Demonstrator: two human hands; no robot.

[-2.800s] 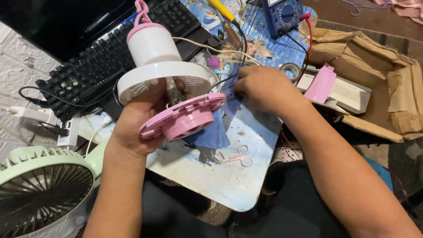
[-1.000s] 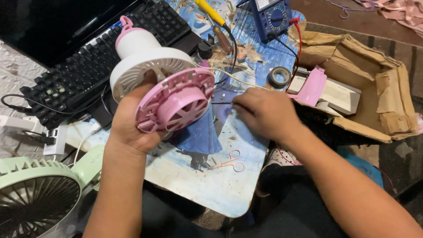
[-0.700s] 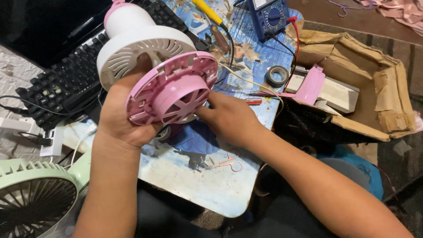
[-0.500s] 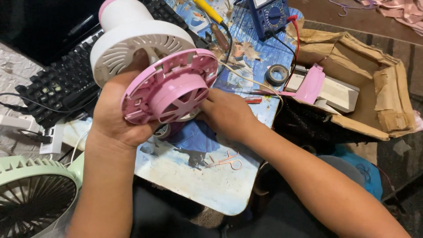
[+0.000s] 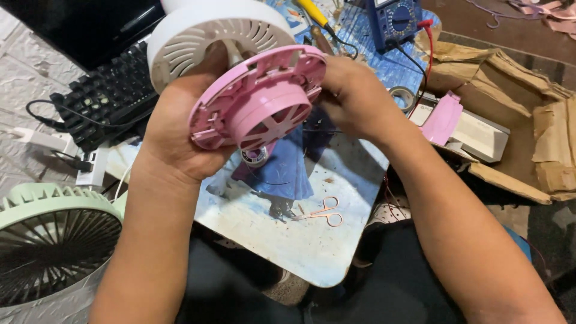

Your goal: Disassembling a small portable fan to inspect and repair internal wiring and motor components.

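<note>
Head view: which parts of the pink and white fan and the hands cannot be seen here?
- Right hand: fingertips hidden behind the pink fan part.
- White fan housing: top cut off by the frame edge.
- Left hand: palm covered by the pink part.
- Green fan: cut off at left edge.

A small low table with a blue and white picture printed on its top sits on a pale textured floor. A black keyboard and a dark monitor lie at the upper left, with a mint green fan at the lower left. An opened cardboard box rests on the right, under even indoor light.
</note>
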